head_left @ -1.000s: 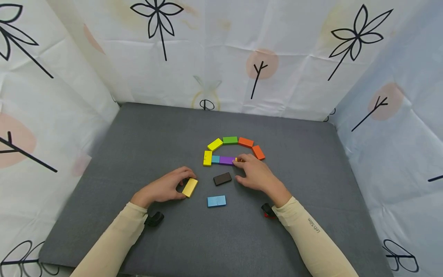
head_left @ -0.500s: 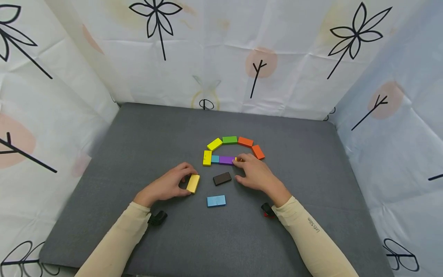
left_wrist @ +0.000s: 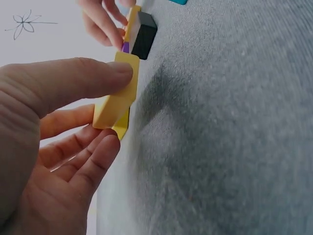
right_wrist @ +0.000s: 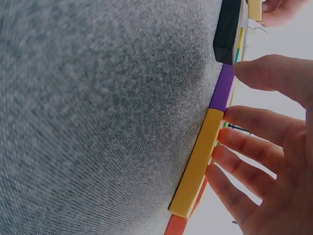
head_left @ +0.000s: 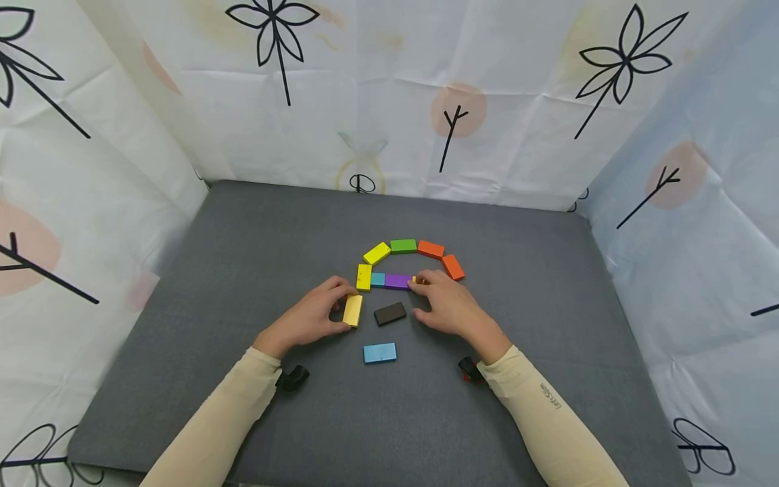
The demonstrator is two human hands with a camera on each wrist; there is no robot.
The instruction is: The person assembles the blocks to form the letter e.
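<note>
My left hand (head_left: 307, 314) pinches a pale yellow block (head_left: 352, 311) between thumb and fingers, just below the left end of a ring of coloured blocks. In the left wrist view a shadow lies on the cloth beside it. My right hand (head_left: 447, 301) rests its fingertips on an orange-yellow block (right_wrist: 197, 161), mostly hidden in the head view; the thumb stands apart from it. That block meets a purple block (head_left: 397, 281), followed by a small blue block (head_left: 378, 279) and an upright yellow block (head_left: 364, 277). A second yellow, a green (head_left: 403, 246) and two orange blocks arch behind.
A dark brown block (head_left: 390, 313) lies between my hands, and a light blue block (head_left: 380, 353) nearer the front. Something red (head_left: 467, 377) shows beside the right wrist camera. Patterned white cloth (head_left: 389, 88) walls the grey table (head_left: 268, 223) at back and sides.
My left hand has moved right and away from me with the pale yellow block, which now stands close to the ring's left end. My right hand has stayed in place.
</note>
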